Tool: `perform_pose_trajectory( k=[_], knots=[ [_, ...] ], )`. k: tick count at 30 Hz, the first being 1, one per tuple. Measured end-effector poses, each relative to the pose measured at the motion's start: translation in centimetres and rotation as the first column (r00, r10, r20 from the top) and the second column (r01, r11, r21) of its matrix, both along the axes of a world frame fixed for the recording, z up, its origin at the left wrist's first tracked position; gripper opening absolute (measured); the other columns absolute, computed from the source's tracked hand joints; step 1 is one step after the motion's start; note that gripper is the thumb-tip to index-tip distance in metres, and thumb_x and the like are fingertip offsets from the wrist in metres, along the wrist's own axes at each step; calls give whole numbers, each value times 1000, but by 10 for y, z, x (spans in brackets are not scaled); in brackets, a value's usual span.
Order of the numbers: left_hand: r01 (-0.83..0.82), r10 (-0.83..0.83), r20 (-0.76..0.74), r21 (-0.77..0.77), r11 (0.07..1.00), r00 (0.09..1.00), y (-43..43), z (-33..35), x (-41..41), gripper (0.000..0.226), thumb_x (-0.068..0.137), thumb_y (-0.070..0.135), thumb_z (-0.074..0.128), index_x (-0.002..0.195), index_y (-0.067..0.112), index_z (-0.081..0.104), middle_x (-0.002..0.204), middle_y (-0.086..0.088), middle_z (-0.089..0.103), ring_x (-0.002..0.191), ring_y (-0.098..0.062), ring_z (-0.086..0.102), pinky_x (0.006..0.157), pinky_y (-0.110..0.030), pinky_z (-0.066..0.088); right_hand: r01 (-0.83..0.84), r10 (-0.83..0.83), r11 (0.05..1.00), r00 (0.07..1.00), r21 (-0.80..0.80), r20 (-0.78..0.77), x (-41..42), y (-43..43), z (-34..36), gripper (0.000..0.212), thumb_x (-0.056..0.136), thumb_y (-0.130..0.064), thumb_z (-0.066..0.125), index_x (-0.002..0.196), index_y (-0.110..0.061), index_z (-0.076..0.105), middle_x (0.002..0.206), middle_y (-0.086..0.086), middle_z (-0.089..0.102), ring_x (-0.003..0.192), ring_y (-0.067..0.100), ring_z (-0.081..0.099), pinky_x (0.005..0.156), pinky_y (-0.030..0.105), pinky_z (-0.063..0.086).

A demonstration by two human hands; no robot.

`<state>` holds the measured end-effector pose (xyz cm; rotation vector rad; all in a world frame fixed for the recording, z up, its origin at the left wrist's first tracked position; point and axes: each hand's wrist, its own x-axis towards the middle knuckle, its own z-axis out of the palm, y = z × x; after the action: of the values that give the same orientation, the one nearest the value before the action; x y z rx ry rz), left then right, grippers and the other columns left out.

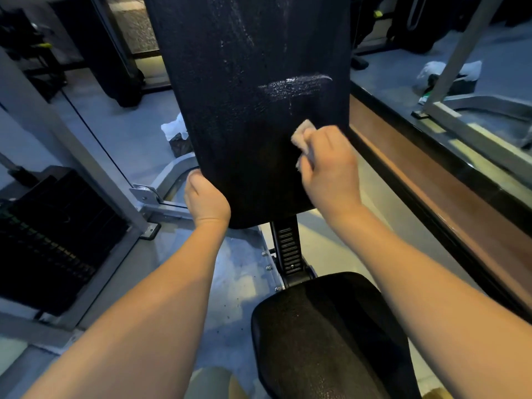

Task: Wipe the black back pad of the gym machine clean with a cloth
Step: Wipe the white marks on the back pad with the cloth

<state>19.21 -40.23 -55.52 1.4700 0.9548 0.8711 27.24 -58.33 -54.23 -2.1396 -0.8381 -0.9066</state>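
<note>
The black pad (247,110) rises from the frame's centre to 12 o'clock, with a whitish streak (296,84) at its 2 o'clock and fainter smears above. A small pale cloth (302,133) presses on the pad at 4 o'clock, bunched in the curled fingers of the right hand (328,165). The left hand (205,201) grips the pad's edge at 7 o'clock, apparently steadying it. The seat (331,335) lies at 5 o'clock. The risk is that so small a wad merely spreads the residue, or slips off the nearby right edge.

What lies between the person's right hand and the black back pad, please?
In the head view, a pale cloth, gripped in the right hand, lies against the lower right part of the back pad.
</note>
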Motion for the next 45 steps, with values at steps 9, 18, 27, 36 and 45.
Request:
perform_pose_trajectory(
  k=[9,18,27,36,45],
  knots=[
    [53,-43,-180,47,998,983,-8,14,-18,38,106,27,23,99,5,54,104,-11,55,92,-26,47,80,-32,32,-137,92,961,977,-238,-190,-52,-27,-53,17,90,-9,67,106,-12,63,101,6,58,88,30,55,56,42,50],
    [235,-56,-257,747,622,965,-30,35,-64,25,86,10,52,111,8,47,122,-11,40,114,-27,38,97,-33,31,49,67,966,901,254,-429,-25,-45,-4,12,99,-12,60,108,-18,63,111,-1,47,93,17,52,81,26,42],
    [669,95,-672,740,65,734,-30,54,-49,93,82,35,80,155,8,28,166,-20,6,154,-39,0,125,-50,14,62,24,963,949,262,-313,-35,-27,-30,40,95,-21,69,133,-14,57,116,9,43,98,24,51,87,29,50],
    [816,354,-792,566,119,498,-44,41,-28,111,92,49,65,156,4,-13,157,-31,-30,146,-52,-25,121,-61,-3,34,9,976,980,216,-197,-1,-29,-8,23,96,-2,62,114,-14,67,111,11,54,96,32,53,79,35,49],
    [773,413,-731,627,92,543,-42,27,-20,104,92,40,64,153,3,-12,156,-34,-27,146,-55,-19,119,-64,0,124,-65,899,986,420,-152,16,-6,12,26,97,-6,57,120,-11,69,111,11,57,98,29,58,85,38,52]
  ],
)
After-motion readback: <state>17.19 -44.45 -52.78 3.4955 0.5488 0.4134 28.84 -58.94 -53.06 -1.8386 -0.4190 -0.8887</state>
